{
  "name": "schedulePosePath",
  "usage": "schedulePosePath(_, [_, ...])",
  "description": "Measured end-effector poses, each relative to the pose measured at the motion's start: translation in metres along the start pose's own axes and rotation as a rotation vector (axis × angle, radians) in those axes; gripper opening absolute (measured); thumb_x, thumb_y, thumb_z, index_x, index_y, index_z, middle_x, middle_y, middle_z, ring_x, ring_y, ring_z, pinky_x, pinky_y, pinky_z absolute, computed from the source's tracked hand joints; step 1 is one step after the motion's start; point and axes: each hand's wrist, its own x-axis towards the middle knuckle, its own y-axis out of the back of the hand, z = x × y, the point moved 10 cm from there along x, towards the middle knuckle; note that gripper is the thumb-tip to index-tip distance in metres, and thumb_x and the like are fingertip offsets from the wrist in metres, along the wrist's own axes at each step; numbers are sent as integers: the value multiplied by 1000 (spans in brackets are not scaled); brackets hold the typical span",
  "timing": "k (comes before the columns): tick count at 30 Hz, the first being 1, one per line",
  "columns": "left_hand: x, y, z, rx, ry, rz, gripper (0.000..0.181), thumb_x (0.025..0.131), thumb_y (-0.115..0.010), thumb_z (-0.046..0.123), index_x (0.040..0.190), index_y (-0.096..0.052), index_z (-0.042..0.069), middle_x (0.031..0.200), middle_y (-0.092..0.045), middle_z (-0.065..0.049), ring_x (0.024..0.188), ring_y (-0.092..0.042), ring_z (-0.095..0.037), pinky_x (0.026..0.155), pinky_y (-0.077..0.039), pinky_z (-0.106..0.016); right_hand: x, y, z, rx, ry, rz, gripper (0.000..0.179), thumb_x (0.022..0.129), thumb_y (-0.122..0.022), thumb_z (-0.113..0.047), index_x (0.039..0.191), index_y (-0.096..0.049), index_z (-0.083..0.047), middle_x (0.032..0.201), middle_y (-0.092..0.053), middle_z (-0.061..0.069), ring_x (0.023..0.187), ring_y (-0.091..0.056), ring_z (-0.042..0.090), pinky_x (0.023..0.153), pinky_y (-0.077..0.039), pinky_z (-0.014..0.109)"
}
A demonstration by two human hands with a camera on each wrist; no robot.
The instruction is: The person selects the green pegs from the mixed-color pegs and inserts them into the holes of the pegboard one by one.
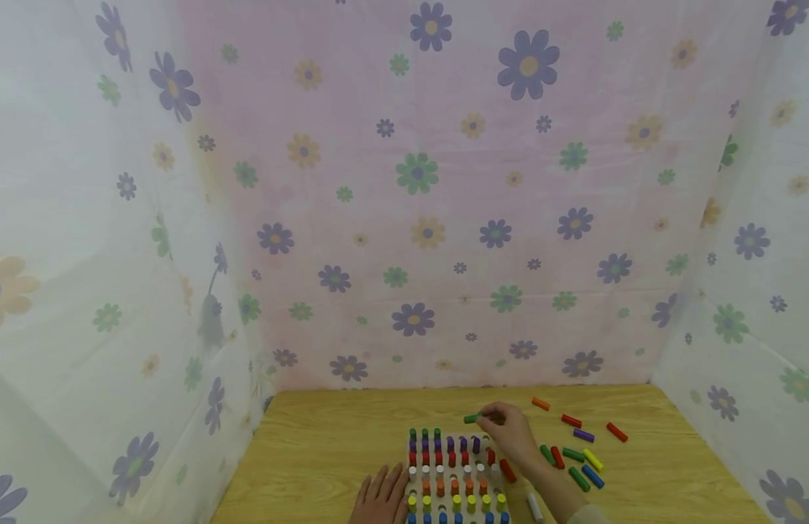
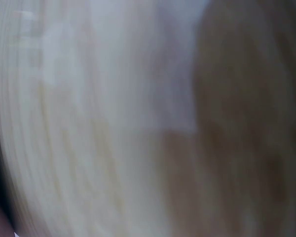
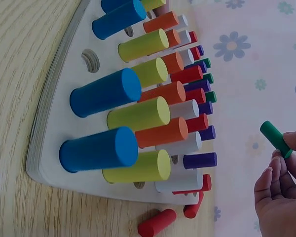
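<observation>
My right hand (image 1: 509, 434) pinches a green peg (image 1: 471, 419) between thumb and fingertips, above the far edge of a wooden pegboard (image 3: 54, 133). In the right wrist view the same peg is tilted and clear of the board. Pegs stand in colour rows: blue (image 3: 106, 93) nearest me, then yellow, orange, white, red, purple and green (image 1: 425, 434) at the far side. Some holes show between them. My left hand (image 1: 381, 496) lies with its fingers extended beside the board's left edge. The left wrist view is too blurred to make out objects.
Loose pegs lie right of the board, among them an orange peg (image 1: 540, 403), a purple peg (image 1: 584, 435), a yellow peg (image 1: 593, 459) and a blue peg (image 1: 593, 477). A white peg (image 1: 534, 507) lies near my right forearm. Flowered sheets (image 1: 417, 240) surround the wooden table (image 1: 332, 422).
</observation>
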Motion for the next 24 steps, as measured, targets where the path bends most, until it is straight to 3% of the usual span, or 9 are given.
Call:
schedulePosePath(9, [0,-1,-1,18,5,8,56,111,-25,54,148,-58,28,150,-55,9,137,-52,-25,113,-43,-52,3,-15,-2,-66,78,-21,13,94,-73,-9,103,-71,1,90,-67,5,81,-63,18,66,-57,25])
schedulePosePath(18, [1,-4,-3,-3,26,-20,59,111,-20,56,148,-57,28,151,-54,8,138,-51,-26,115,-41,-51,4,-31,-6,-130,183,-74,11,95,-72,-8,101,-71,1,85,-67,3,76,-62,16,63,-56,24])
schedulePosePath(24, [-1,-3,-2,15,10,7,53,111,-27,53,148,-57,29,150,-55,8,138,-51,-25,115,-41,-50,4,-42,-5,-159,193,-96,8,95,-70,-5,100,-70,1,82,-65,3,72,-59,15,57,-53,24])
